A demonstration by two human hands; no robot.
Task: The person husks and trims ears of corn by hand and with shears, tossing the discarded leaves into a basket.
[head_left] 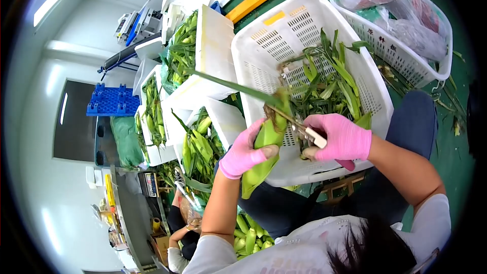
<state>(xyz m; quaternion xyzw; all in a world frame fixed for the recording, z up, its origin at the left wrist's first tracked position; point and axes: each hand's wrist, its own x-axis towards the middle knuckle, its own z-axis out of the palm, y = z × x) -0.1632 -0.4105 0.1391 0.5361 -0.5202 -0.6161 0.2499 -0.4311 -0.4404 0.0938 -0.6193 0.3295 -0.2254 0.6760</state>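
My left hand (252,150), in a pink glove with bare fingertips, is wrapped round an ear of corn (265,144) in its green husk. The ear is tilted, with its stem end up and a long leaf (228,84) trailing left from it. My right hand (339,137), also pink-gloved, is closed on a slim-bladed cutting tool (315,137) with a whitish handle. Its thin blade reaches to the ear's stem end. Both hands are over the near side of a white slotted basket (315,176), in which cut leaves and husks (329,78) lie.
White foam boxes (215,50) of corn stand at left. Several green ears (248,236) lie below my left arm. A second white basket (401,45) with plastic bags is at upper right, near an orange pallet jack (258,0). Another person (187,243) is at lower left.
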